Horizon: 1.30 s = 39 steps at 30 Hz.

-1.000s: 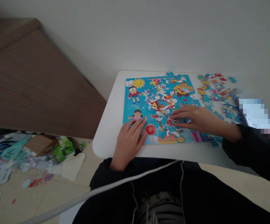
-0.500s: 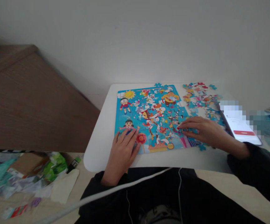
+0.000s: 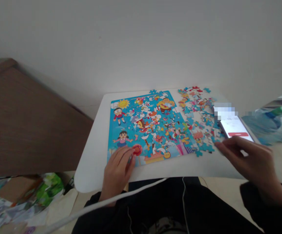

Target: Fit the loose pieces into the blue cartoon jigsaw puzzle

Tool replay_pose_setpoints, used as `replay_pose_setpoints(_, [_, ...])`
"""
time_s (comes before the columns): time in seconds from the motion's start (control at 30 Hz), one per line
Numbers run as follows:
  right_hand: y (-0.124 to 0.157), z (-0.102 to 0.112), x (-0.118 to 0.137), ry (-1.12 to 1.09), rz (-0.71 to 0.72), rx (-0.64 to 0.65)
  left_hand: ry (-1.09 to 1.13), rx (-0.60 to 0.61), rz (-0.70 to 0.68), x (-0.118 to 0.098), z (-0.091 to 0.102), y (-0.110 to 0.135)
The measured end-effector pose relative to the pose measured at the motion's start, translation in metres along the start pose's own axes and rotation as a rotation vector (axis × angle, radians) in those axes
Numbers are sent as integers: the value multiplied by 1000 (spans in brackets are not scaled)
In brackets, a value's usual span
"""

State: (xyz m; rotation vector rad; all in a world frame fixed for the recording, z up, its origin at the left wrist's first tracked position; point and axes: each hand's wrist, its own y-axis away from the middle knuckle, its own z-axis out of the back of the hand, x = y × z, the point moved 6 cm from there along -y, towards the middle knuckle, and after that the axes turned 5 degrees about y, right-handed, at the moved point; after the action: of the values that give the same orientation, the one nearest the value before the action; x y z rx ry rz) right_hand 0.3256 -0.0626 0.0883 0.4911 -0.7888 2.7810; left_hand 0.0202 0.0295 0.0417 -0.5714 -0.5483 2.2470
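Touching the puzzle at seven o'clock, the left hand rests, grip apart. The right hand, at four, pinches together.

Looks dim, greyish, soft throughout. Glows at phone screen, pixelated across top. Blurs around right hand. Sinks near black in clothing.

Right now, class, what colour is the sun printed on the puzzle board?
Yellow; the sun on the puzzle board shows best in the head view.
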Motion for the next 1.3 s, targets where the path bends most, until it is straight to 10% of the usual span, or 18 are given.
replay_pose_setpoints(0.17, [34,-9,-7,-61,-271,-130,-150,-263,232,7,22,14])
replay_pose_setpoints(0.43, [28,-39,20,-94,-75,-41,-149,-391,515,17,28,27])
replay_pose_setpoints(0.97, [23,-50,11,-143,-185,-75,-220,-412,433,15,31,27])
replay_pose_setpoints(1.3, [3,-57,23,1,-81,122,-234,-385,347,9,28,22])
